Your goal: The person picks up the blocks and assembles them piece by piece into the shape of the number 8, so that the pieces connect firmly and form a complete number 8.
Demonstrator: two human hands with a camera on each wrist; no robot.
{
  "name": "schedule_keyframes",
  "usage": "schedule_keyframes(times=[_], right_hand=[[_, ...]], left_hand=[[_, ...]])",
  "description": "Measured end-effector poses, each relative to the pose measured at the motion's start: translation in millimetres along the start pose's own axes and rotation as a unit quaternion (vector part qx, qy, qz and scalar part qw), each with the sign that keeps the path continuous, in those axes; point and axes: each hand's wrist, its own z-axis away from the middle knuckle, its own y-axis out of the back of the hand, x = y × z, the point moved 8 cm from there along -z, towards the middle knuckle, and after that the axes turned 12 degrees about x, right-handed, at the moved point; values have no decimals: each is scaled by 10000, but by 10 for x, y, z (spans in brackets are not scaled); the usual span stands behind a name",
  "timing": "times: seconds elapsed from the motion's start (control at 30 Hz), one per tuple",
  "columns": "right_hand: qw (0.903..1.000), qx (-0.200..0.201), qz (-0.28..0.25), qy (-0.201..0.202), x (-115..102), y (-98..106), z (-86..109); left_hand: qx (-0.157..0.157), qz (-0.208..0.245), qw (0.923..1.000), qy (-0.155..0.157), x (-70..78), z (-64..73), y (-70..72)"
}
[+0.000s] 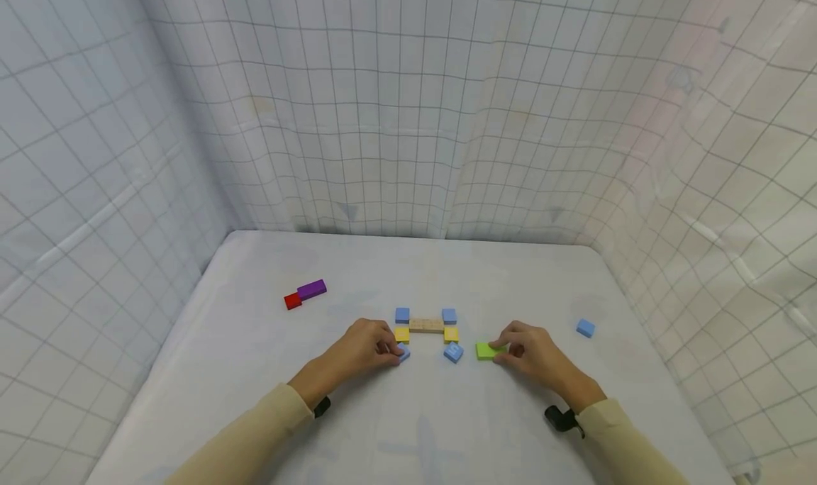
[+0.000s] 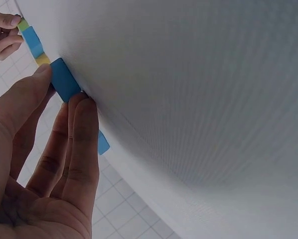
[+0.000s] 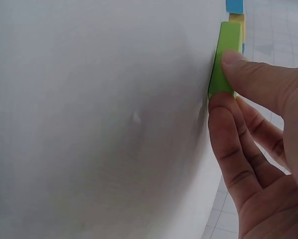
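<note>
On the white table, my left hand (image 1: 367, 344) pinches a small blue block (image 2: 65, 80) between thumb and fingers. My right hand (image 1: 532, 354) grips the right end of a lime-green oblong block (image 1: 484, 351), its thumb lying on the block's side in the right wrist view. Between the hands sits a wooden-coloured bar (image 1: 426, 325). Yellow blocks (image 1: 451, 335) stand by its two ends, with blue blocks (image 1: 402, 315) behind them. A turned blue block (image 1: 453, 352) with a pale mark on top lies in front of the right yellow one.
Toward the back left, a purple oblong block (image 1: 312, 290) touches a red block (image 1: 293, 301). A lone blue block (image 1: 585, 327) lies at the far right. White cloth walls with a grid (image 1: 408, 116) enclose the table's back and sides.
</note>
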Motion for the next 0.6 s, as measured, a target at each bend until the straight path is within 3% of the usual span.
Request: schedule_keyframes(times=[0.13, 0.3, 0.6], right_hand=[[9999, -57, -54, 70, -55, -10, 14], [9999, -134, -63, 43, -74, -20, 39], [9983, -295, -335, 367, -134, -82, 51]], left_hand=[[88, 30, 9998, -202, 20, 2, 3], [84, -8, 9998, -165, 32, -4, -13], [-22, 3, 9998, 175, 26, -9, 3]])
